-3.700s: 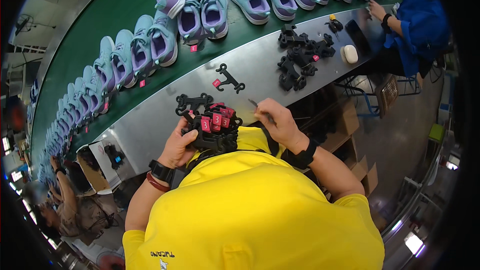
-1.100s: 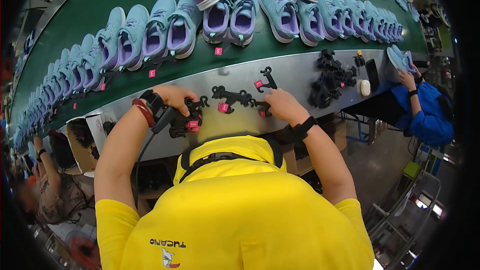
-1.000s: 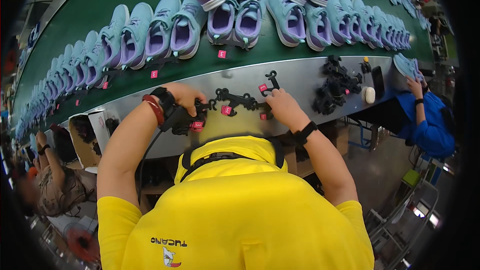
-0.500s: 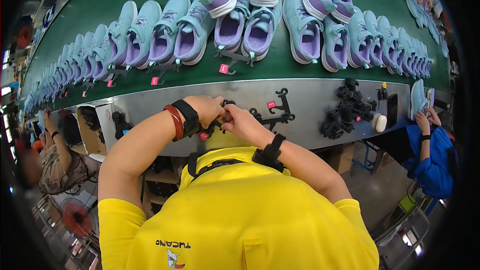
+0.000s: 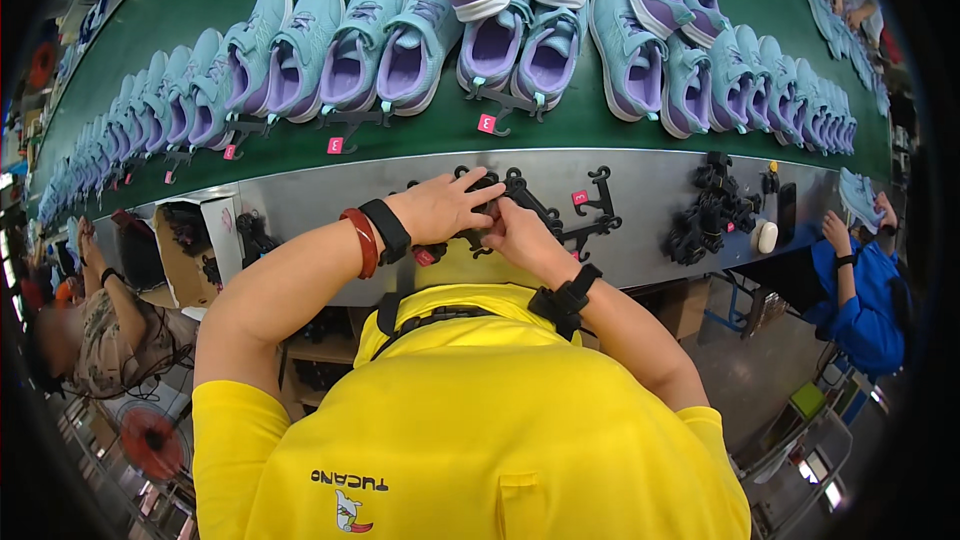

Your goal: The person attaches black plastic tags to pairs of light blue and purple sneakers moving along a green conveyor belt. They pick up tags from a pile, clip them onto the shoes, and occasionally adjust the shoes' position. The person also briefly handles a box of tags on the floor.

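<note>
My left hand (image 5: 440,208) reaches over black plastic shoe hangers at the near side of the steel ledge. Its fingers are spread, with the fingertips close to my right hand (image 5: 525,238). The right hand's fingers are curled together on a black shoe hanger (image 5: 480,243), partly hidden beneath both hands. More black hangers (image 5: 532,202) lie just beyond the right hand. To its right rests a loose hanger (image 5: 602,198) with a pink size tag. Another pink tag (image 5: 426,256) shows below my left wrist.
Rows of mint-and-purple shoes (image 5: 405,60) stand on the green belt (image 5: 400,140), some stacked, several with hangers attached. On the steel ledge (image 5: 350,190) lie a black hanger pile (image 5: 700,220), a white oval object (image 5: 766,237) and a phone (image 5: 786,212). Co-workers sit at both sides.
My left hand has opened, its fingers spreading from a curled grip over the hangers. The right hand has shifted slightly right. The belt shoes and ledge items left of the phone appear further right.
</note>
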